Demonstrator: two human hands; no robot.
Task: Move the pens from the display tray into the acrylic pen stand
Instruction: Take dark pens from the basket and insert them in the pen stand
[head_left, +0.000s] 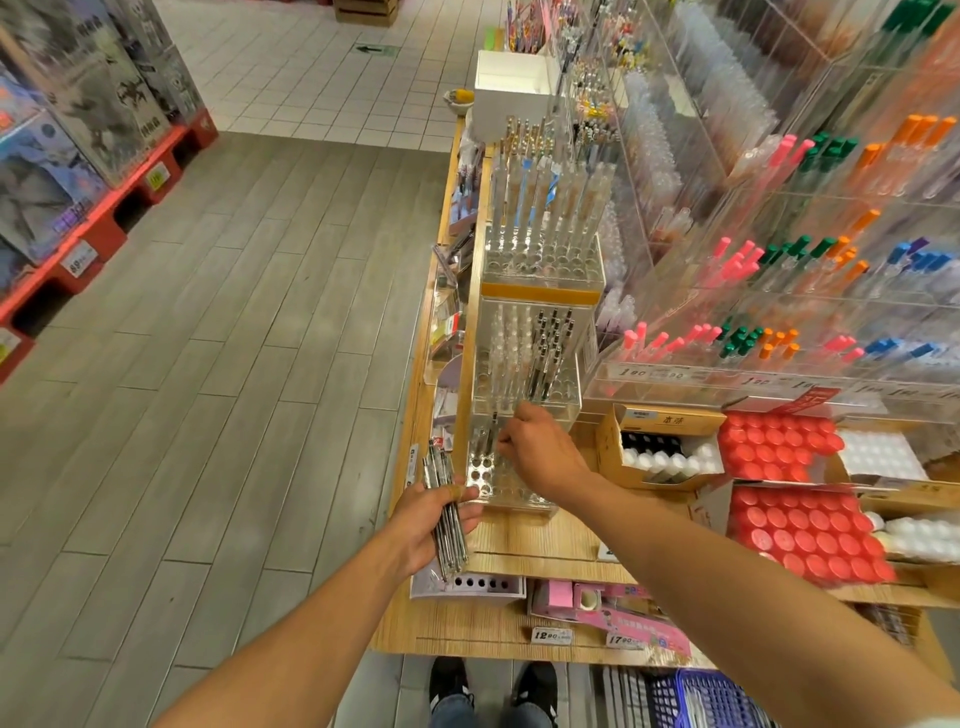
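Observation:
My left hand (439, 519) grips a bundle of several clear pens (444, 512) with dark tips, held just left of the acrylic pen stand (511, 488). The stand is a clear stepped block with rows of round holes on the wooden shelf. My right hand (540, 449) reaches over its lower tier and pinches a single pen (491, 434) standing upright in a hole near the left side. More pens (545, 353) stand in the upper tier behind. I cannot tell which container is the display tray.
A taller acrylic stand (540, 244) with blue and clear pens is behind. Boxes of red caps (795, 525) and white caps (665, 457) sit right. A white holder with holes (480, 584) and pink packages (597, 605) lie on the lower shelf. Floor lies to the left.

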